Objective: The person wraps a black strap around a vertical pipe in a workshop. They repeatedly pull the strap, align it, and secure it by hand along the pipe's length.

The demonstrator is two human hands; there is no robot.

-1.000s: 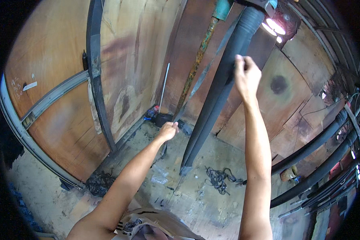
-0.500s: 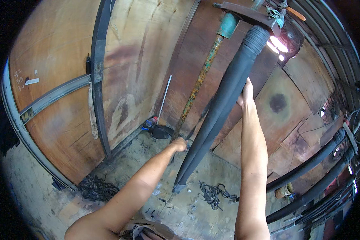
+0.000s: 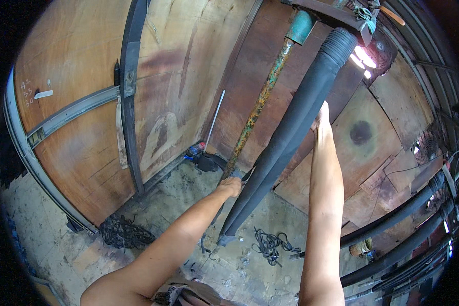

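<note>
L hand clamps thin blk strip, R hand is at long blk tube, fingers hidden, can't tell; white handwriting marks brn wood panel.

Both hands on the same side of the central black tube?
No, the left hand is left of the central black tube, lower down, and the right hand is at its right edge, higher up.

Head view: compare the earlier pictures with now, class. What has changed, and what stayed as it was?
The left hand, still gripping a dark strip, has moved closer to the black tube. The right hand has gone from in front of the tube to its right edge, partly hidden behind it. The rusty pole and tangled cord stay put.
</note>
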